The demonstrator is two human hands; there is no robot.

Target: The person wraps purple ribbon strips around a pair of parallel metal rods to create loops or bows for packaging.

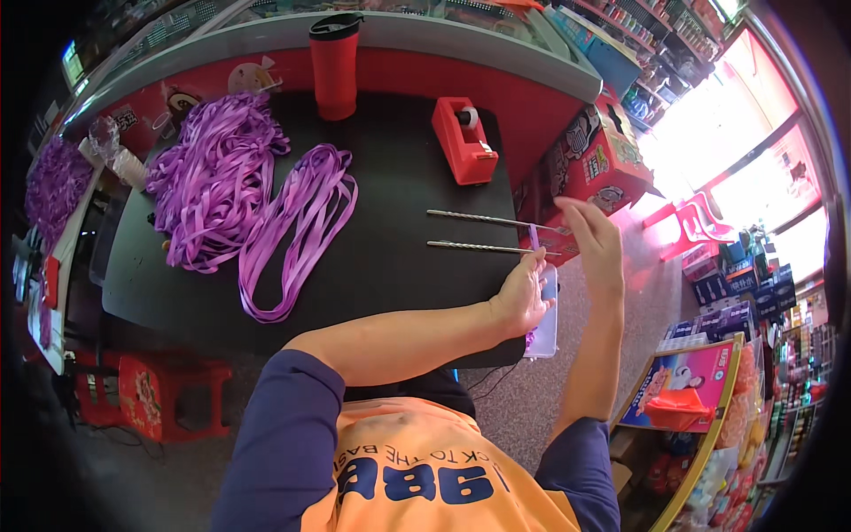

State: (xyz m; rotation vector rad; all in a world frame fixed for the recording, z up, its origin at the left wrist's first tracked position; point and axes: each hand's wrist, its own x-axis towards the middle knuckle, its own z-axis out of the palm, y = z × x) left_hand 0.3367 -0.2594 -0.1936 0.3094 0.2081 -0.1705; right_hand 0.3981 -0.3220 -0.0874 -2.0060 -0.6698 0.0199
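Observation:
Two thin twisted metal rods (pixel 470 215) lie nearly parallel over the right side of the black table, their right ends by my hands. A short strip of purple ribbon (pixel 534 237) crosses between them. My left hand (pixel 521 300) is closed at the strip's lower end, by the nearer rod. Just right of the rods, my right hand (pixel 592 241) is raised with its fingers bent together; whatever they pinch is too small to make out. To the left lie a long looped bundle of purple ribbon (pixel 306 226) and a large tangled ribbon heap (pixel 217 177).
On the black table (pixel 390 266) stand a red tumbler (pixel 335 71) and a red tape dispenser (pixel 464 142). A clear plastic bin (pixel 545 328) sits below the right edge. Red stools (pixel 173 395) are at lower left, a display rack (pixel 683 399) at right.

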